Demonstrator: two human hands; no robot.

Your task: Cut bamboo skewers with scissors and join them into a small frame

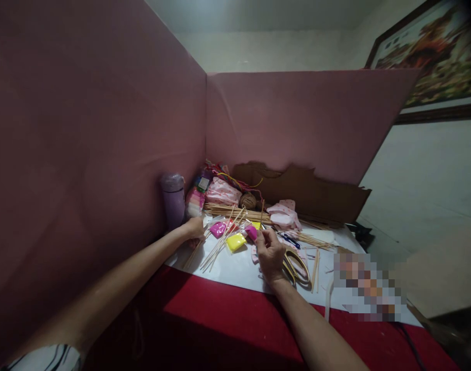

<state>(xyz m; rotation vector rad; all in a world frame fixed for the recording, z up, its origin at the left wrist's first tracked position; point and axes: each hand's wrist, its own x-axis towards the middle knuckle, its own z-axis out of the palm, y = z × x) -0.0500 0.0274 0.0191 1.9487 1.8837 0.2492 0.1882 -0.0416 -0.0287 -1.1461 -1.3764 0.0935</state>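
My left hand (195, 230) is closed at the left of the white work surface, beside thin wooden sticks (197, 253). What its fingers hold, if anything, is hidden. Fingers pinched, my right hand (271, 255) grips a small magenta packet (251, 233). A thin brown stick (263, 210) rises just above those fingers; whether they hold it too is unclear. Between the hands lie a pink packet (219, 229), a yellow packet (236, 242) and several pale sticks (217, 251). Gold-handled scissors (297, 267) rest right of my right hand.
A purple tumbler (173, 201) stands at the left wall. Behind are a stick bundle (235, 212), a twine ball (248, 201), pink patterned cloth (285, 215) and torn cardboard (297, 188). Pink panels (289, 113) enclose the back and left. Red cloth (228, 314) covers the front.
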